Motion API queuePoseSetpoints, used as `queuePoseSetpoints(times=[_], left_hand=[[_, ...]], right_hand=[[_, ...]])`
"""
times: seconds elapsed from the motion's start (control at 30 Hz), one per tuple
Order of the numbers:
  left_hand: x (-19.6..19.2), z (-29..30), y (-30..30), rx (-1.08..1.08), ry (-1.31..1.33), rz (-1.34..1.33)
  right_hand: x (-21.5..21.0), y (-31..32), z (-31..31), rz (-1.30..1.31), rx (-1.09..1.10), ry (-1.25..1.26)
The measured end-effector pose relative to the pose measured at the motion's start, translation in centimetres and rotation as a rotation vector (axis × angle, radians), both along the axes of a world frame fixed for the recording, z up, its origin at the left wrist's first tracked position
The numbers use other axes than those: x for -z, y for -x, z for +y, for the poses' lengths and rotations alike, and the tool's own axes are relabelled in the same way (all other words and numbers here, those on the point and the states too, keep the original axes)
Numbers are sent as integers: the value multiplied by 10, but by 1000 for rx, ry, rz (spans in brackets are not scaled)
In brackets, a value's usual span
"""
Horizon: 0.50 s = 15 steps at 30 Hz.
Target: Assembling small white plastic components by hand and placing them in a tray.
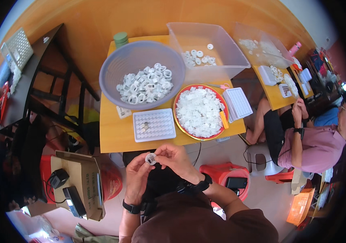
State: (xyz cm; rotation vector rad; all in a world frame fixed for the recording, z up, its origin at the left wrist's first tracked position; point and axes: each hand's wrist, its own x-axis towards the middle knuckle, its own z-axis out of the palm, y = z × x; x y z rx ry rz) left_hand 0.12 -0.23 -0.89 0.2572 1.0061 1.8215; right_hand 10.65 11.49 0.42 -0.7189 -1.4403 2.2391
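Just in front of the table's near edge, a round white plastic part (150, 158) is pinched between my hands. My left hand (137, 173) grips its left side with thumb and fingers. From the right, my right hand (176, 159) closes its fingertips on the rim. Small dark details show inside the part, too small to make out. The nearest thing on the table is a white tray (163, 126) with rows of round wells; a few small round metallic pieces (144, 127) lie in it. Beside it, a red-rimmed round tray (176, 117) is heaped with small white plastic pieces (199, 111).
A greyish-purple basin (110, 81) holds white ring-shaped parts; a clear bin (227, 72) holds white discs. An orange-handled tool (223, 120) rests on the round tray's edge beside stacked white trays (238, 103). A co-worker (312, 143) sits at the right; a red stool (221, 170) stands nearer.
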Motion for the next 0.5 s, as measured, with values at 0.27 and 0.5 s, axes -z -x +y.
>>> queuePoseSetpoints(times=[0.27,0.5], left_hand=[[7,-4,7,-34,-30,-78],[7,-9,11,-21,-47,-96]], right_hand=[[1,21,31,-117,156,-673],[-1,65,55,-267,173,-1189]])
